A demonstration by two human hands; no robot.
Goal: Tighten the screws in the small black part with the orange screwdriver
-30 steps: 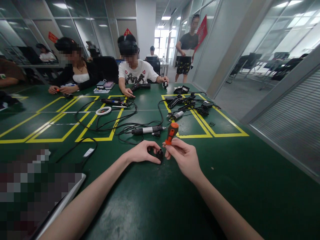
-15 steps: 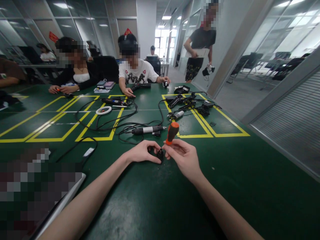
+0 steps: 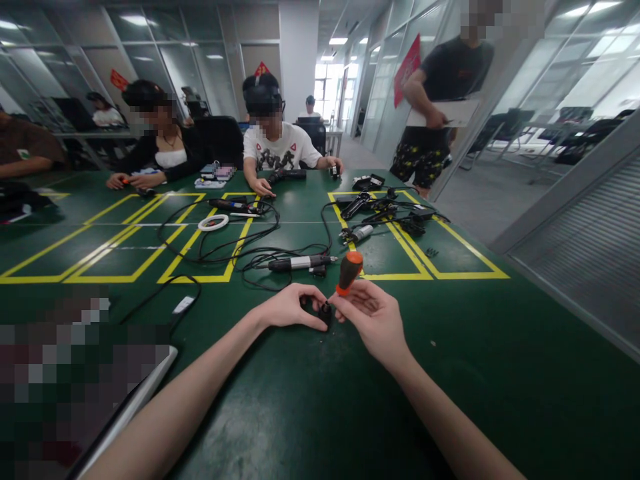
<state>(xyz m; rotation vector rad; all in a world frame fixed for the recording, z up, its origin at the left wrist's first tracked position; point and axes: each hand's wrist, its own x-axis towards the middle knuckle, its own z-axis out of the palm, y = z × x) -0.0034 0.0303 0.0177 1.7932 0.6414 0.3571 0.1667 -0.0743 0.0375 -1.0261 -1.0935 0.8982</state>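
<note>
My left hand (image 3: 293, 308) is closed around a small black part (image 3: 325, 316) at the table's middle, thumb and fingers on either side of it. In my right hand (image 3: 373, 313) is a screwdriver (image 3: 351, 270) with a stubby black and orange handle, pointing up and leaning slightly right. My right fingertips are close beside the top of the black part; the screwdriver's lower end is hidden by them, so I cannot tell whether it touches the part. Beyond my hands lies a grey and black electric screwdriver (image 3: 300, 262) with its cable.
Yellow tape (image 3: 395, 276) marks boxes on the green table (image 3: 480, 387). Black cables and tools (image 3: 360, 205) lie at the back right, a white ring (image 3: 213, 223) at the back left. A pixelated device (image 3: 173, 357) lies left of my arm. Two people sit opposite; another stands at right.
The view has shifted slightly. My hands keep their grips, and the black part looks tilted differently between my fingers. The standing person at the right has come nearer.
</note>
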